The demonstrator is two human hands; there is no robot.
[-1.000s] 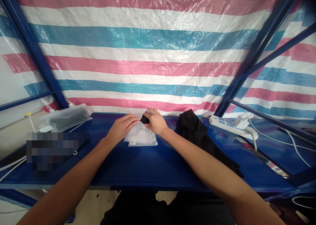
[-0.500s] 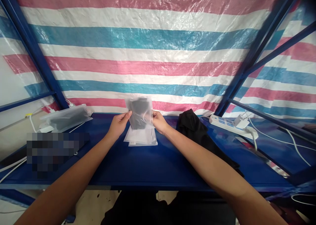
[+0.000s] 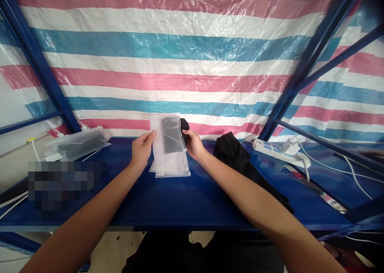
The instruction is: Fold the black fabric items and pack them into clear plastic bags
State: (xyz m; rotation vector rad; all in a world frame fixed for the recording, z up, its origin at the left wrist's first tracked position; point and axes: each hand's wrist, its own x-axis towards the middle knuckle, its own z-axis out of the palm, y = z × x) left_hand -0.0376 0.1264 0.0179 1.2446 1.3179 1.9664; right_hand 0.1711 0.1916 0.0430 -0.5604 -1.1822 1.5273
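Landmark: the stack of flat pouches (image 3: 171,167) lying on the blue shelf (image 3: 186,197); all places are given from it.
Filled bags: a frosted heap (image 3: 78,142) well to the left of the stack, at the back of the shelf, with white cables beside it.
Left hand: (image 3: 141,150) just left of the stack, raised, thumb and fingertips pinched on the left edge of the frosted pouch.
Frosted pouch: (image 3: 166,135) held upright in the air directly above the stack, between both hands, a dark shape showing through it.
Black item: (image 3: 184,126) sticking out of the pouch's right edge, above the stack.
Right hand: (image 3: 194,145) just right of the stack, fingers closed on the black item at the pouch's edge.
Black cloth: (image 3: 237,157) piled to the right of the stack.
Power strip: (image 3: 277,150) far right, plug and white cables in it.
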